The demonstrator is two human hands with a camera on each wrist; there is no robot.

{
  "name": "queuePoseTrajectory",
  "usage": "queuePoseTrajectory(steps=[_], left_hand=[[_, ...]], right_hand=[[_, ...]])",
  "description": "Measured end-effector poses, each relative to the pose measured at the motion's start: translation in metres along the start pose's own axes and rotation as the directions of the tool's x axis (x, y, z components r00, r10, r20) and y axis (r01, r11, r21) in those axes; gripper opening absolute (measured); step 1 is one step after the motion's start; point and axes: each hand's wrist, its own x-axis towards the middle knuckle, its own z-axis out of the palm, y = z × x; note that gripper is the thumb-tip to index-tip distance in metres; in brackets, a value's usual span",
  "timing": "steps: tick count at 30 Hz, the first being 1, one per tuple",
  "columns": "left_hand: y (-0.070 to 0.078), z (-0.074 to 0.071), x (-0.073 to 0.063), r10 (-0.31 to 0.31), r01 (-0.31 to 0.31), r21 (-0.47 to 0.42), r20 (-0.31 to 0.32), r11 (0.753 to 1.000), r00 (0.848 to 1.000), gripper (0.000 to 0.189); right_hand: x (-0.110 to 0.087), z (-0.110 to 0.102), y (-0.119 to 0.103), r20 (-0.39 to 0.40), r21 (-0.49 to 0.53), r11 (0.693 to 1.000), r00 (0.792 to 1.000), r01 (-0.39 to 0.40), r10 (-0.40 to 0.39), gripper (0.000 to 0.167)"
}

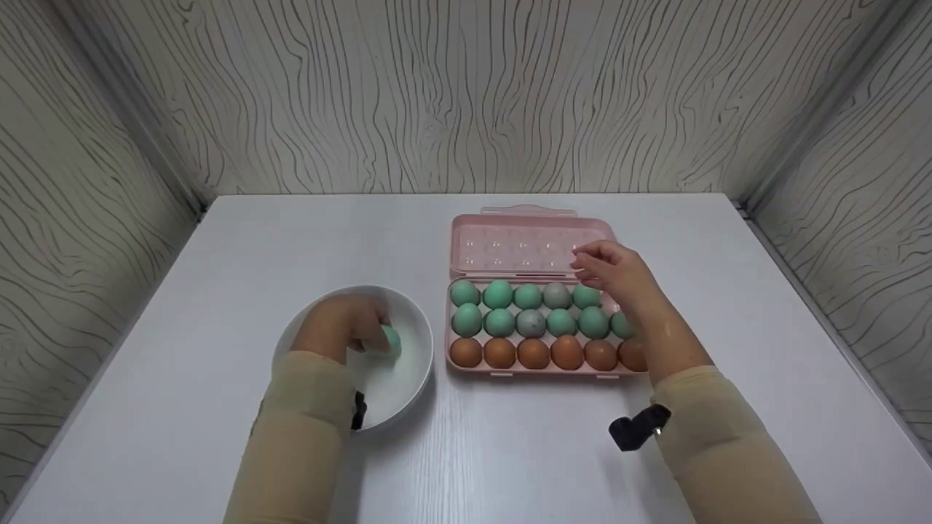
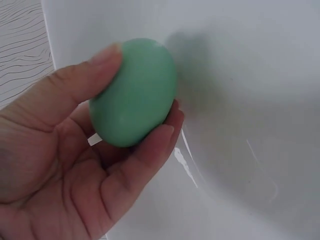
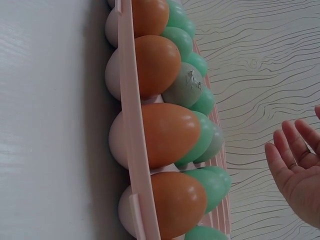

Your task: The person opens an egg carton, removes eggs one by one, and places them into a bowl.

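Inside the white bowl [image 1: 409,378], my left hand [image 1: 346,324] pinches a green egg [image 2: 137,95] between thumb and fingers. The left wrist view shows the egg close to the bowl's glossy inner wall. My right hand [image 1: 615,275] is raised over the back right part of the pink egg carton [image 1: 550,370], with fingers loosely bent and nothing held. In the carton, brown eggs [image 1: 534,354] fill the front row. Green eggs [image 1: 499,294] and a few greyish ones [image 1: 531,323] sit behind them. My right hand and forearm hide the carton's right end.
The carton's pink lid [image 1: 510,247] lies folded back behind the eggs. Both stand on a white table [image 1: 466,451] with the bowl left of the carton. Patterned panels [image 1: 466,94] close off the back and sides. A black wrist camera [image 1: 639,428] is on my right forearm.
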Motion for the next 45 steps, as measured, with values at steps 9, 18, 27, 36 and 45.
queuePoseTrajectory(steps=[9,18,27,36,45], left_hand=[[-0.004,0.001,0.002,-0.034,0.034,-0.009,-0.023,0.999,0.999,0.014],[-0.005,0.001,0.004,-0.048,0.048,0.005,-0.031,0.999,0.998,0.014],[-0.001,0.000,-0.001,-0.086,0.087,0.006,-0.085,0.996,0.993,0.014],[-0.002,-0.001,-0.007,-0.069,0.065,-0.048,-0.098,0.997,0.993,0.023],[-0.002,-0.004,-0.004,-0.036,0.035,-0.021,-0.087,0.999,0.996,0.019]], right_hand=[[0.000,0.001,0.001,-0.003,-0.010,1.000,1.000,-0.019,0.019,0.041],[-0.002,-0.001,0.003,0.001,-0.002,1.000,1.000,-0.010,0.010,0.041],[-0.002,-0.002,0.005,0.001,-0.006,1.000,1.000,0.008,-0.008,0.044],[-0.008,-0.001,-0.001,0.024,0.002,1.000,1.000,0.001,-0.001,0.042],[-0.003,-0.003,0.006,0.006,-0.019,1.000,1.000,-0.008,0.009,0.043]])
